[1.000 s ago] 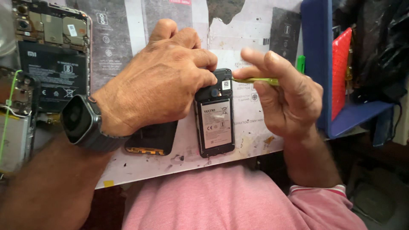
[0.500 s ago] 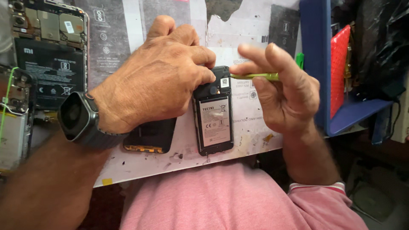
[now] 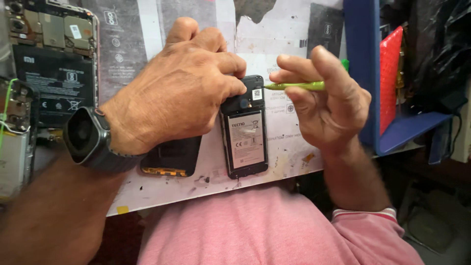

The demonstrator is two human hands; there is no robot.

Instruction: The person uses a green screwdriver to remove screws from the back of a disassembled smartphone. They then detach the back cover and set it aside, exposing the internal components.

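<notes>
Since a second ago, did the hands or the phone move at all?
Barely. The right hand shifted a little toward the left hand, keeping the green tool tip at the top edge of the opened phone. The left hand stays pressed on the phone's top. The black back cover beside it has not moved.

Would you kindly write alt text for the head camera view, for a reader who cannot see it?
A left hand pins the top of a small opened black phone on a worn work mat, while the right hand aims a green screwdriver at its upper edge. Beside it lie a black back cover and, far left, a larger opened phone.
</notes>
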